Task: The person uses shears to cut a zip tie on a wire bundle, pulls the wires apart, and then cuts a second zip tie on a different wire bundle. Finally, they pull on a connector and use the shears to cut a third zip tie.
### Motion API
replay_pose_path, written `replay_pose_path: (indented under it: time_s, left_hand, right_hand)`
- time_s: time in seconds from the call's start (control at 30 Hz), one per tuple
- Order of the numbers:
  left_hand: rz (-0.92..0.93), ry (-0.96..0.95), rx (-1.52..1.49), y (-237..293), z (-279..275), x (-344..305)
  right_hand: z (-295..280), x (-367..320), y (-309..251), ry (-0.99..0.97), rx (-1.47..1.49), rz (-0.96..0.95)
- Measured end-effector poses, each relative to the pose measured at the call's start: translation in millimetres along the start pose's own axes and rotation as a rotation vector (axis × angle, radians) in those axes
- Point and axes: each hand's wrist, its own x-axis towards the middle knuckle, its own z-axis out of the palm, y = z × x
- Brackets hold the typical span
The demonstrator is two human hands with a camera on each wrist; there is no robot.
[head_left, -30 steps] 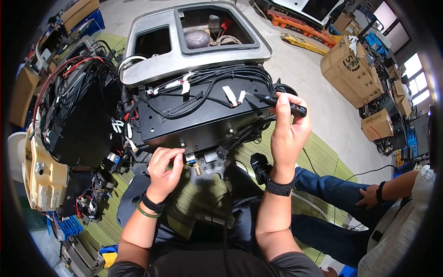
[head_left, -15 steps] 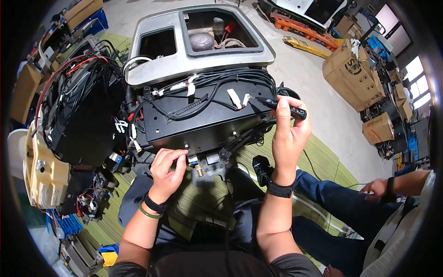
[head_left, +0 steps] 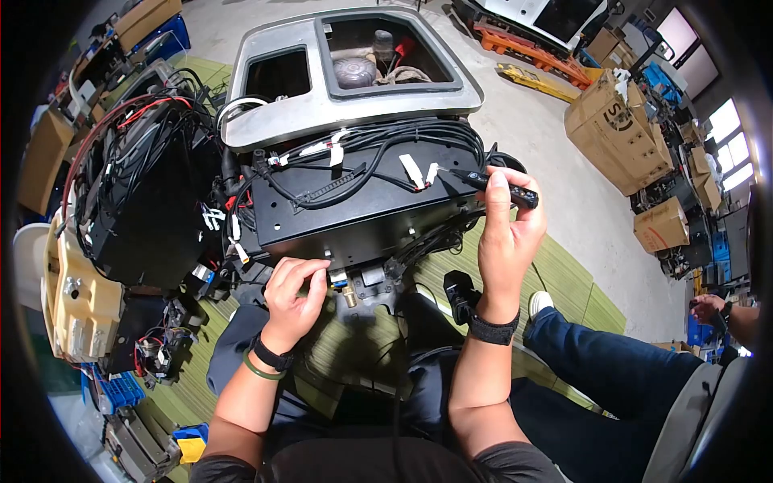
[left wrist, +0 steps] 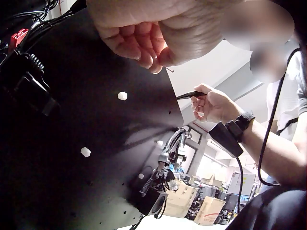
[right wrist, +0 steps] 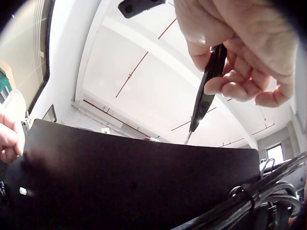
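My right hand point(head_left: 506, 229) pinches a slim black screwdriver point(head_left: 501, 187) between thumb and fingers. Its tip sits at the right end of the black metal chassis point(head_left: 354, 211), beside white cable tags. In the right wrist view the screwdriver point(right wrist: 206, 88) points down at the chassis panel point(right wrist: 134, 177). My left hand point(head_left: 294, 291) is at the chassis's lower front edge with its fingers curled. In the left wrist view the left hand's point(left wrist: 144, 33) fingertips are bunched, with nothing visible between them, and the right hand point(left wrist: 213, 104) shows beyond the black panel point(left wrist: 72, 143).
A bundle of black cables point(head_left: 394, 135) runs over the chassis top, below a grey metal frame point(head_left: 354, 101) with two openings. A wired black unit point(head_left: 137, 193) stands to the left. Cardboard boxes point(head_left: 616, 133) are at the right. Another person's leg in jeans point(head_left: 620, 366) is at the lower right.
Both my hands have hardly moved. The other person's leg has shifted and their hand has pulled away to the far right edge.
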Motion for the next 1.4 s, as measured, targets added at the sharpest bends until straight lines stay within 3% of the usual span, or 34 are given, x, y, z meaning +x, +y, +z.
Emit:
replay_pose_path:
  time_s: [1.0, 1.07, 1.13, 1.4]
  left_hand:
    - [-0.05, -0.007, -0.008, 6.3, -0.1, -2.2]
    - [0.018, -0.003, 0.007, 6.6, -1.6, 1.1]
    - [-0.009, 0.006, -0.024, 7.2, -1.6, 1.4]
    - [0.017, 0.041, -0.032, 5.6, -0.8, 2.1]
  right_hand:
    - [-2.3, 0.0, -1.2, -0.001, -0.159, -0.034]
    - [-2.6, 1.4, 3.1, 0.009, -0.164, -0.076]
    - [-2.7, 0.4, 4.2, 0.003, -0.114, 0.012]
    - [-3.8, 0.8, -3.3, -0.007, -0.091, 0.012]
